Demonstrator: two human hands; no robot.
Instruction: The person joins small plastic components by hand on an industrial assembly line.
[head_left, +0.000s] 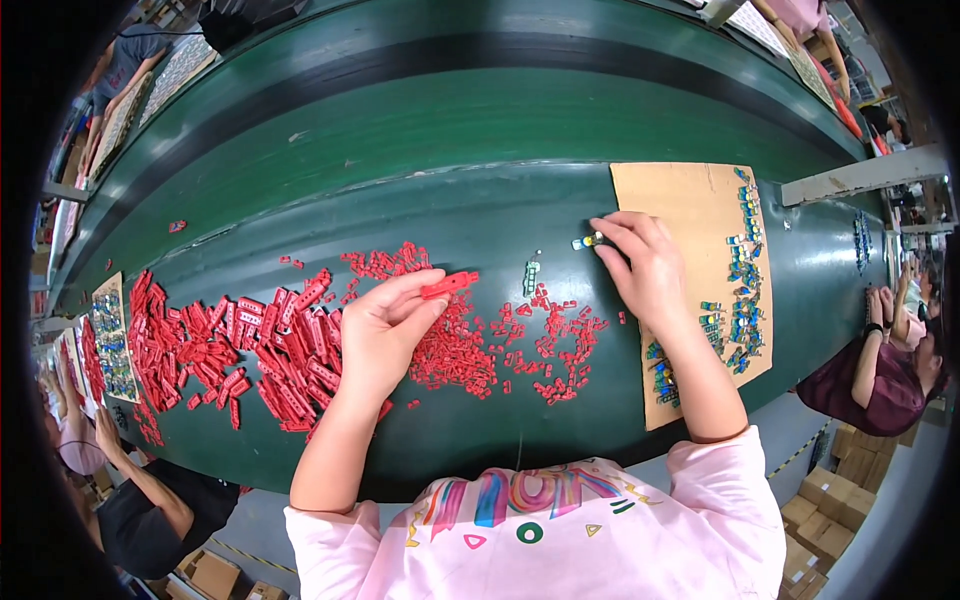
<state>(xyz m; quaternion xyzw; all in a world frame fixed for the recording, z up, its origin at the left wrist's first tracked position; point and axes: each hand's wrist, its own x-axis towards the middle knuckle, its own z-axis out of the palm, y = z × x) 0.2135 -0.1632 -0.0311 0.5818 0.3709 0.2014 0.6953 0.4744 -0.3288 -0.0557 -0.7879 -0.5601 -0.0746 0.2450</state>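
My left hand (385, 330) pinches a long red plastic strip (450, 284) between thumb and fingers, above a heap of small red plastic pieces (455, 350). My right hand (645, 265) grips a small part with blue and yellow ends (586, 241) at its fingertips, just left of a brown cardboard sheet (690, 200). Rows of small blue, green and yellow parts (742, 290) lie along that sheet's right side. Another small greenish part (531, 273) lies on the green table between my hands.
A big pile of longer red strips (210, 345) covers the green table (450, 130) at my left. Another cardboard sheet with parts (112, 335) lies far left. Other people sit at left (150, 500) and right (880, 370). Cardboard boxes (830, 510) stand on the floor.
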